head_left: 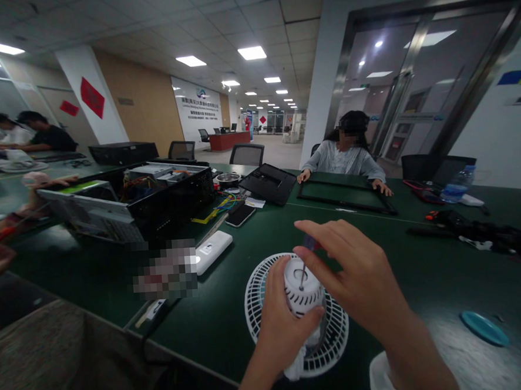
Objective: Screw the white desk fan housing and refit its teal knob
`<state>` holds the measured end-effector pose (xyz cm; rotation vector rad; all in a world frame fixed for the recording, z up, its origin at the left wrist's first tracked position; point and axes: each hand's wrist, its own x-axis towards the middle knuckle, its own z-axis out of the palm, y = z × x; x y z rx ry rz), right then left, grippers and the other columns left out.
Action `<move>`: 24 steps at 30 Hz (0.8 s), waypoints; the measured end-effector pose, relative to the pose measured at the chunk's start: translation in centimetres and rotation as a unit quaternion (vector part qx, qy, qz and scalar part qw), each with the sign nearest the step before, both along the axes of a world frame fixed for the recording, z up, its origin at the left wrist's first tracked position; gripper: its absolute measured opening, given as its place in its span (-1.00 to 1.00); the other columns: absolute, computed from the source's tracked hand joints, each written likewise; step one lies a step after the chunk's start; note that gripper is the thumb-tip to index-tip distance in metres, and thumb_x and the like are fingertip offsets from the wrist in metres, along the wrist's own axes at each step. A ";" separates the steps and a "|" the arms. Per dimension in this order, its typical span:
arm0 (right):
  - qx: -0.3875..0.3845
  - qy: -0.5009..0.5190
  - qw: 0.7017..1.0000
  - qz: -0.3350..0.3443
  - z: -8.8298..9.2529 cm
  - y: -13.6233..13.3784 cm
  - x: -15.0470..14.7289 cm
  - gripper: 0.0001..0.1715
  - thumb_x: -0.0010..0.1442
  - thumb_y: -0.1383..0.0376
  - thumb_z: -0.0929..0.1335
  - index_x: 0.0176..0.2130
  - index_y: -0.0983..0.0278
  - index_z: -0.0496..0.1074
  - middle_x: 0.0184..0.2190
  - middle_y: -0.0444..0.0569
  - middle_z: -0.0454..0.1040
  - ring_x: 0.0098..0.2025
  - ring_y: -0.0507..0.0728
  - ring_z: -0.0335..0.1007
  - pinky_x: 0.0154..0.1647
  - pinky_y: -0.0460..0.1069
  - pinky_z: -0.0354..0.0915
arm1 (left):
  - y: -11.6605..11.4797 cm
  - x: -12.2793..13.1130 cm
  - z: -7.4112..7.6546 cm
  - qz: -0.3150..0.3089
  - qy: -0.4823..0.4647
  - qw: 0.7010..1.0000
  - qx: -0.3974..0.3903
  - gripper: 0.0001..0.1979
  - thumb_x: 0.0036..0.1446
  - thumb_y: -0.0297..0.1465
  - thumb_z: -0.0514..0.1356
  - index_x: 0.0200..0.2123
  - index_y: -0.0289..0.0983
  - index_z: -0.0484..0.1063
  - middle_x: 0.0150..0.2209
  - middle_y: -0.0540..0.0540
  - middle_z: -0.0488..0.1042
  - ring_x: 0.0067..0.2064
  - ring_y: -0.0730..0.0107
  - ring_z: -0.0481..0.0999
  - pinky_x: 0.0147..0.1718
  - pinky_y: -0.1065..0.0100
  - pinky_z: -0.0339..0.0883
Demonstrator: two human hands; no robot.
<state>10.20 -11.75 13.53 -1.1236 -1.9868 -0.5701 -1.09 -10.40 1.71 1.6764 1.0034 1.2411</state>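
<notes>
The left hand (285,317) wraps shut around an upright white slotted fan housing (304,289), while the right hand (348,266), just above, pinches a small screwdriver (302,275) pointing down along the housing's long axis into its top.

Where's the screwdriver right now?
In the head view, the screwdriver sits in the right hand, its tip on the white cylindrical housing held by the left hand, just above the round fan guard.

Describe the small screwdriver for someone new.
On the dark green table, above a round white fan grille, the left hand grips a white vented cylinder. The screwdriver is the thin metal shaft in the right hand, its tip at the cylinder's top.
</notes>
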 end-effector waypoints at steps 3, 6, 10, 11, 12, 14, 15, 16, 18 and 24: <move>-0.033 0.022 0.998 0.045 0.3 -0.5 0.2 -0.68 0.22 0.42 0.20 -0.05 0.39 0.37 -0.26 0.06 0.51 -0.24 0.10 0.41 -0.26 0.00 0.35 | 0.0 0.0 0.0 0.002 0.009 1.000 0.005 -0.26 -0.09 -0.46 0.27 0.16 -0.19 0.03 0.20 -0.17 0.11 0.24 0.07 0.08 0.22 0.02 -0.09; -0.027 0.019 0.997 0.068 0.3 -0.6 0.2 -0.72 0.20 0.44 0.22 -0.09 0.38 0.38 -0.30 0.03 0.52 -0.26 0.08 0.42 -0.31 -0.05 0.35 | 0.1 0.0 -0.2 0.000 0.011 1.000 0.009 -0.24 -0.08 -0.45 0.27 0.17 -0.18 0.00 0.20 -0.16 0.10 0.24 0.08 0.07 0.22 0.03 -0.10; 0.036 0.000 0.999 0.009 -0.1 0.0 -0.1 -0.79 0.20 0.36 0.26 -0.16 0.37 0.39 -0.43 0.00 0.48 -0.39 0.09 0.38 -0.41 -0.04 0.31 | 0.1 0.0 -0.4 0.001 0.009 1.000 0.005 -0.23 -0.08 -0.43 0.28 0.18 -0.19 -0.01 0.22 -0.17 0.07 0.26 0.06 0.03 0.23 0.02 -0.13; 0.047 -0.002 0.999 -0.005 -0.2 0.2 -0.1 -0.80 0.21 0.35 0.26 -0.18 0.36 0.40 -0.46 -0.02 0.47 -0.42 0.09 0.36 -0.42 -0.04 0.30 | 0.1 0.0 -0.4 0.000 0.007 1.000 0.003 -0.23 -0.09 -0.43 0.28 0.17 -0.19 0.00 0.22 -0.18 0.08 0.25 0.05 0.04 0.23 0.01 -0.12; 0.052 -0.005 0.999 -0.014 -0.2 0.3 -0.1 -0.82 0.21 0.33 0.26 -0.21 0.35 0.40 -0.49 -0.03 0.45 -0.44 0.08 0.35 -0.44 -0.04 0.30 | 0.1 0.0 -0.4 0.000 0.004 1.000 0.001 -0.24 -0.10 -0.44 0.28 0.17 -0.19 0.01 0.21 -0.18 0.09 0.25 0.04 0.05 0.23 0.01 -0.12; 0.047 -0.009 0.999 -0.015 -0.2 0.4 -0.1 -0.82 0.22 0.30 0.26 -0.25 0.34 0.41 -0.51 -0.04 0.43 -0.46 0.08 0.34 -0.45 -0.03 0.29 | 0.1 0.0 -0.3 0.001 0.001 1.000 -0.005 -0.23 -0.10 -0.46 0.28 0.17 -0.19 0.02 0.21 -0.17 0.10 0.25 0.05 0.05 0.23 0.01 -0.13; 0.038 -0.009 0.999 -0.008 -0.1 0.4 -0.1 -0.80 0.22 0.29 0.26 -0.25 0.34 0.41 -0.50 -0.04 0.43 -0.45 0.09 0.35 -0.44 -0.02 0.30 | 0.1 0.0 -0.2 0.000 0.001 1.000 -0.008 -0.23 -0.11 -0.46 0.28 0.17 -0.19 0.02 0.21 -0.17 0.09 0.25 0.06 0.05 0.23 0.01 -0.13; 0.026 -0.005 1.000 0.000 0.0 0.3 0.0 -0.79 0.23 0.28 0.25 -0.21 0.34 0.41 -0.47 -0.02 0.45 -0.42 0.10 0.36 -0.42 -0.02 0.31 | 0.0 0.0 -0.1 0.000 0.001 1.000 -0.009 -0.23 -0.11 -0.46 0.28 0.17 -0.19 0.01 0.21 -0.16 0.09 0.25 0.06 0.05 0.23 0.03 -0.12; -0.003 0.011 1.000 0.020 0.1 0.0 0.1 -0.74 0.23 0.31 0.24 -0.11 0.33 0.39 -0.35 0.02 0.48 -0.32 0.12 0.40 -0.34 0.00 0.35 | 0.0 0.0 0.1 -0.001 0.003 1.000 -0.006 -0.23 -0.11 -0.46 0.28 0.17 -0.19 0.02 0.21 -0.16 0.10 0.25 0.07 0.06 0.23 0.04 -0.10; -0.018 0.021 0.998 0.062 0.2 -0.3 0.3 -0.73 0.20 0.43 0.23 -0.09 0.30 0.37 -0.28 0.01 0.52 -0.26 0.09 0.44 -0.29 -0.01 0.37 | 0.0 -0.2 0.3 -0.005 0.001 1.000 -0.002 -0.24 -0.11 -0.44 0.29 0.16 -0.19 0.05 0.19 -0.16 0.14 0.23 0.06 0.10 0.21 0.04 -0.05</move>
